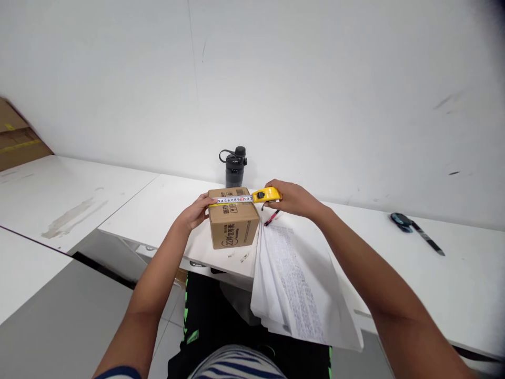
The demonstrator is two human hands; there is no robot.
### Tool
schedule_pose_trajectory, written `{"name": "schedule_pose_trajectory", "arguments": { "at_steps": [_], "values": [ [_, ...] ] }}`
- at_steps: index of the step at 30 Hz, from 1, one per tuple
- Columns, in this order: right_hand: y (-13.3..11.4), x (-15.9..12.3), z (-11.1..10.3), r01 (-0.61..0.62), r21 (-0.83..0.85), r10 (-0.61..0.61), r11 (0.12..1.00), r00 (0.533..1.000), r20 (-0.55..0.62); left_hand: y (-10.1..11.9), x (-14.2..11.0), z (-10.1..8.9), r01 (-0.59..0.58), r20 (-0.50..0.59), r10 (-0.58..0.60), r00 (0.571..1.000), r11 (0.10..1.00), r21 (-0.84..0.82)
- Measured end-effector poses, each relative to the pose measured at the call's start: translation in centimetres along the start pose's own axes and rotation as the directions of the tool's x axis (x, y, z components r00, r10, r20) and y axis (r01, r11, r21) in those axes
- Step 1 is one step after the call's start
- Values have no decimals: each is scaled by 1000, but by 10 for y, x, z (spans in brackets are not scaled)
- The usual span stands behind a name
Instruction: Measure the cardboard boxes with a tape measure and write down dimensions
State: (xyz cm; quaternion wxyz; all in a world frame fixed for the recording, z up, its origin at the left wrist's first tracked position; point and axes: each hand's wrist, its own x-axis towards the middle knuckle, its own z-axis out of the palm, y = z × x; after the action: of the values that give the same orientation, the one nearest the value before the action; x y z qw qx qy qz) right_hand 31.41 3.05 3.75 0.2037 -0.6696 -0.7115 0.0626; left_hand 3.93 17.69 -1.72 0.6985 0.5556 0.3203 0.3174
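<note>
A small brown cardboard box (233, 230) with dark printing stands on the white table in front of me. Across its top lies the pulled-out blade of a tape measure (266, 195), whose yellow case sits just past the box's right edge. My right hand (290, 197) is closed around that case. At the left edge of the box, my left hand (194, 211) pinches the free end of the blade against the cardboard; the fingertips partly hide the end.
Behind the box stands a dark water bottle (235, 169). Printed papers (300, 284) hang over the table's front edge, with a red and black pen (272, 217) above them. A watch-like strapped object (416, 231) lies right. A larger carton (19, 139) is far left.
</note>
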Motion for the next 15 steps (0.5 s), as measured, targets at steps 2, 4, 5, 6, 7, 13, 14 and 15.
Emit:
{"name": "schedule_pose_trajectory", "arguments": {
  "at_steps": [2, 4, 5, 6, 7, 13, 14, 15],
  "values": [
    [-9, -4, 1, 40, -108, -49, 993, 996, -80, 1, -7, 0, 22, -99, -13, 995, 996, 90],
    [-21, -7, 2, 93, -198, -123, 976, 981, -147, 0, -17, 2, -67, -190, 107, 976, 976, 207],
    [-27, -9, 3, 120, -239, -164, 963, 972, -171, -1, -22, 3, -129, -220, 196, 956, 949, 289],
    [-33, -11, 3, 146, -278, -203, 949, 961, -189, -2, -27, 5, -174, -248, 284, 926, 906, 386],
    [-38, -13, 3, 168, -310, -238, 936, 950, -202, -2, -32, 5, -195, -270, 361, 892, 849, 491],
    [-59, -40, 3, 142, -367, -270, 919, 906, -325, 37, -43, -4, -396, -101, 524, 846, 744, 538],
    [-65, -49, 6, 111, -356, -243, 928, 904, -352, 49, -39, -3, -425, -52, 498, 866, 786, 450],
    [-73, -59, 11, 77, -341, -213, 937, 900, -381, 61, -34, -2, -434, 2, 467, 884, 820, 373]
  ]
}}
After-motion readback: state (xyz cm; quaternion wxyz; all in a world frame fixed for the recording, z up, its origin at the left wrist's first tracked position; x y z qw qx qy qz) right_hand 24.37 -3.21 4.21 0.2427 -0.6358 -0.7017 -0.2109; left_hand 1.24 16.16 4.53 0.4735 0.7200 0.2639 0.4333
